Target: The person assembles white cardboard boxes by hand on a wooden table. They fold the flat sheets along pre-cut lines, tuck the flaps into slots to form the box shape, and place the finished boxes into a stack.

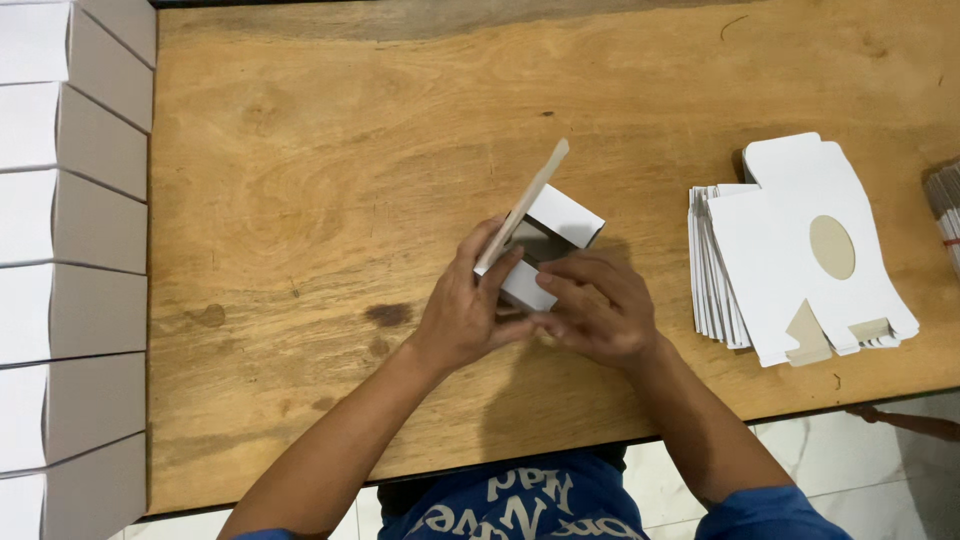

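A: Status at the bench?

B: Both hands are on one small white cardboard carton [545,245], half erected, sitting mid-table on the worn wooden tabletop [330,180], just in front of the person.

A: Grip?

B: Left hand [465,315] is closed round the carton's near-left corner, thumb and fingers pinching the wall where the long grey-backed lid flap [525,205] stands up at a tilt. Right hand [600,305] is curled over the near end, fingertips pressing a small end flap inward. Neither hand is spread.

A: Step?

B: My read: folding stage. The body is squared up, its inside is open to view, and the lid is not yet tucked.

A: What does the next move need?

B: Judgement only: the left hand must keep the wall square while the right seats the flap. If that hold slips, the carton skews.

A: Surroundings?

B: A fanned stack of flat white die-cut carton blanks [790,250], with an oval cut-out on top, lies well apart to the right. A row of finished white boxes [70,230] runs along the left edge.
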